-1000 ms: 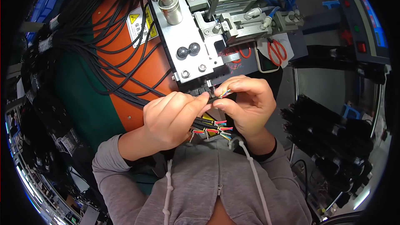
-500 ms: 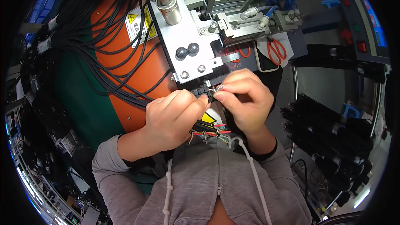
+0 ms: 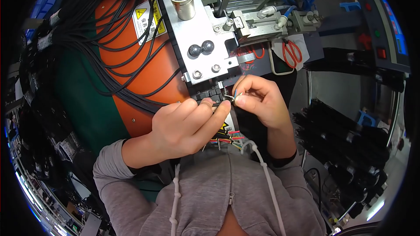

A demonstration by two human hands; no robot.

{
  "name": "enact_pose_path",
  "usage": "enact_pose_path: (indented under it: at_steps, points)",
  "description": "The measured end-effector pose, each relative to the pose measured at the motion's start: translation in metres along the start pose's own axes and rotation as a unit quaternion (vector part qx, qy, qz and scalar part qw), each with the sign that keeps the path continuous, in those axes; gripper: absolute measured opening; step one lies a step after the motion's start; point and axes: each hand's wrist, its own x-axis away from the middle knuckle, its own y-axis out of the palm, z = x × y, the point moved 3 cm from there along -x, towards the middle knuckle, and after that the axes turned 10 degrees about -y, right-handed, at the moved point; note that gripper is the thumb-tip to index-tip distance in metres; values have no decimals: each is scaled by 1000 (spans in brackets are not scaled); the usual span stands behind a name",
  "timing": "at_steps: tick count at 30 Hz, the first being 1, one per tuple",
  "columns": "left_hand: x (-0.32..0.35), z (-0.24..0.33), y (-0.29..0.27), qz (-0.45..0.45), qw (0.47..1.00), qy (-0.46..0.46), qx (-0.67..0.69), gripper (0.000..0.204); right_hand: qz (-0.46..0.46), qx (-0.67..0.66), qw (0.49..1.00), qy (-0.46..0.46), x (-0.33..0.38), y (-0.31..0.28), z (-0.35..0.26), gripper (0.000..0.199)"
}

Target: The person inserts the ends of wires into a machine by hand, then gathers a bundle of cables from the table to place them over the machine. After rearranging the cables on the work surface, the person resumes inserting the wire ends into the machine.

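Observation:
My right hand (image 3: 262, 105) pinches thin coloured wires (image 3: 236, 98) between thumb and fingertips, just in front of the metal press head. Beside it, my left hand (image 3: 186, 124) is curled, its index fingertip reaching to the wires and its thumb at the edge of a black clamp block (image 3: 208, 94). What lies inside the left fingers is hidden. Below the hands, several black cables with stripped ends fan out as red, yellow and white wires (image 3: 227, 138), close to my sweatshirt.
A silver machine plate (image 3: 197, 30) with two black ball knobs stands ahead. Air cylinders (image 3: 262, 30) with blue hoses are beyond it. Black cables (image 3: 118, 91) drape over the orange panel at left. Red-handled scissors (image 3: 292, 54) lie right; bundled cables (image 3: 341, 135) hang farther right.
My right hand has drawn slightly right from the clamp block with the wires. My left index finger has stretched out toward them. The view has shifted a little.

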Motion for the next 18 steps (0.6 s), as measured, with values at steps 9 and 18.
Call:
enact_pose_path:
  at_steps: [9,18]
  points:
    - [-3,4,6,-145,987,-62,-27,45,46,339,924,-172,-12,7,-6,7]
    - [-1,4,11,-154,977,-102,-105,42,70,483,829,-271,-15,15,5,8]
